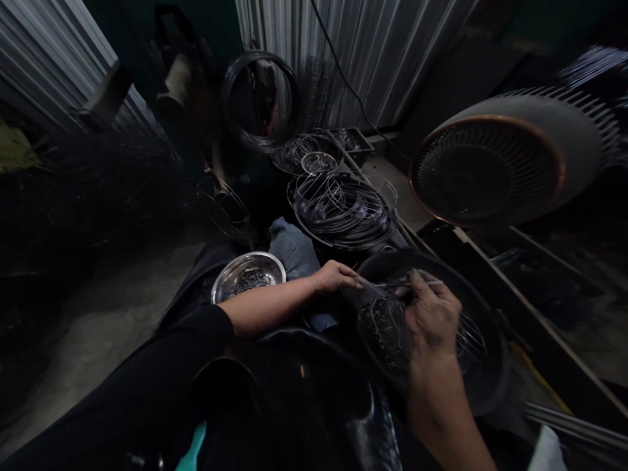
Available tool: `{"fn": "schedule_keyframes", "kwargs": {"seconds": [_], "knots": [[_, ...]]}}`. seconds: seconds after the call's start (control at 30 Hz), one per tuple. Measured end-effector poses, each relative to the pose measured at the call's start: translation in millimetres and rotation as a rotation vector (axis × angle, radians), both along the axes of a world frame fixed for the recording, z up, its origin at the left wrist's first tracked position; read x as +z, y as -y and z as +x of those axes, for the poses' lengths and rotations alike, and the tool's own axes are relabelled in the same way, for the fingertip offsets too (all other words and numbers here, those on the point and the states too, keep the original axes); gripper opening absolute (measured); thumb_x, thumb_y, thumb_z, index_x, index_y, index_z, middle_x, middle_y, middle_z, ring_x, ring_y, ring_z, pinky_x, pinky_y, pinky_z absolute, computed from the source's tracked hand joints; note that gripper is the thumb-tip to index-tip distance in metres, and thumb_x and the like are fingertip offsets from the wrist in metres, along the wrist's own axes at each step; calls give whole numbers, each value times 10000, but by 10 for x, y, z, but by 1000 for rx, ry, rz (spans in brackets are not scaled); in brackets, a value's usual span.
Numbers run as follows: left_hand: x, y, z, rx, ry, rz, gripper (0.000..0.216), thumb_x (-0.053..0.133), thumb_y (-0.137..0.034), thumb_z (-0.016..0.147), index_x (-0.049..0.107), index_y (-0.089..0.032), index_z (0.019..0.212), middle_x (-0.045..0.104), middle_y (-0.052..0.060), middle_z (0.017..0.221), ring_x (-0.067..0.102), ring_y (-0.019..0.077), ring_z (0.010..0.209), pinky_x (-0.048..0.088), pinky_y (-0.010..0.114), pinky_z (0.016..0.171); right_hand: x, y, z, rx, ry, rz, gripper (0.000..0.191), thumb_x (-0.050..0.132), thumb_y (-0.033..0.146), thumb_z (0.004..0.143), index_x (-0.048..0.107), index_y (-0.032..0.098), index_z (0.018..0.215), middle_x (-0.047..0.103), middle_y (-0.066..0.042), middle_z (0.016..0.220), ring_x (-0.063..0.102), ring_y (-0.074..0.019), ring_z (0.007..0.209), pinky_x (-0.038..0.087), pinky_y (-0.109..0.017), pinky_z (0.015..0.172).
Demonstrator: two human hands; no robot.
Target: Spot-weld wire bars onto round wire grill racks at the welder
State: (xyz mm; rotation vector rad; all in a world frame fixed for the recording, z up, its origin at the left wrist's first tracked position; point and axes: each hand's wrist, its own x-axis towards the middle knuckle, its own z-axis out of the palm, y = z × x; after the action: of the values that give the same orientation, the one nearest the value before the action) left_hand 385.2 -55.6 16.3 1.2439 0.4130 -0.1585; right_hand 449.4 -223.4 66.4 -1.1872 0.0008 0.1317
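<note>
My left hand [338, 276] reaches over the edge of a wide black basin [490, 386], its fingers pinched on a thin grey wire piece [375, 288] blurred by motion. Across from it, my right hand [432, 307] is closed around a slim metal rod [434, 282], whose tip points toward the left fingers. I cannot tell whether the rod touches the wire piece. Below both hands, the basin holds loose wire pieces and bent wire loops [471, 337]. Near my left forearm, a shiny steel bowl [220, 288] holds many short wire bits.
Coiled wire [348, 222] fills a round container beyond the basin, with a smaller bowl of bits [318, 162] behind it. A large fan [490, 163] stands at the right. One wire coil [230, 91] hangs at the back. A blue cloth [294, 248] lies beside the steel bowl.
</note>
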Motion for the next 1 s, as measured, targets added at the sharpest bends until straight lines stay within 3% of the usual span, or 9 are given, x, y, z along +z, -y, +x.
{"fn": "schedule_keyframes", "kwargs": {"seconds": [0.7, 1.0], "knots": [[-8, -8, -2, -6, 19, -10, 364, 889, -287, 455, 779, -115, 757, 692, 23, 663, 598, 123, 608, 499, 280, 719, -28, -17, -25, -21, 4, -14, 431, 936, 363, 469, 678, 133, 726, 640, 11, 595, 541, -93, 417, 442, -218, 415], [-10, -4, -19, -51, 30, -67, 428, 890, -315, 471, 796, -115, 838, 724, 43, 744, 624, 138, 666, 504, 293, 789, -214, -97, -45, 48, -4, -121, 384, 906, 368, 512, 711, 133, 743, 645, 3, 594, 527, -81, 460, 447, -225, 506]]}}
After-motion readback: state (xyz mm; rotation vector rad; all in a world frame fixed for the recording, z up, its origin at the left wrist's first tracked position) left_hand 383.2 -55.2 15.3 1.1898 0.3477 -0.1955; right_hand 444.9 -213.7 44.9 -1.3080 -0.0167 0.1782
